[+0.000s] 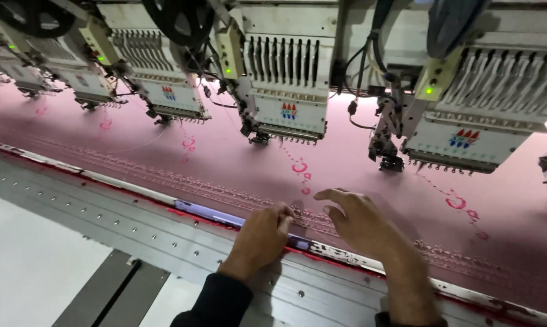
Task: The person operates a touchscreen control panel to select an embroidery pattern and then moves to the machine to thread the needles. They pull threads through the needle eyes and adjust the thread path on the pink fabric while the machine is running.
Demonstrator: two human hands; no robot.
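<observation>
Head view: left hand [260, 237] fingers curled, pinching pink fabric [346, 163] edge; right hand [359, 219] fingers spread, arched over embroidered border [225, 192], holding nothing visible.

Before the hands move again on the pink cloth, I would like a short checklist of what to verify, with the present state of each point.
1. Left hand on the stitched border band at the front edge of the pink cloth: ok, the fingertips rest on it.
2. Right hand on the cloth: ok, fingers spread beside the left hand.
3. Both hands away from the needles of the nearest embroidery head: ok, a clear strip of cloth lies between them.
4. Cloth flat under the heads: ok, no folds show.
5. Machine stopped: cannot tell; green lamps glow.
6. Whether either hand pinches a thread: cannot tell, too small to see.
</observation>
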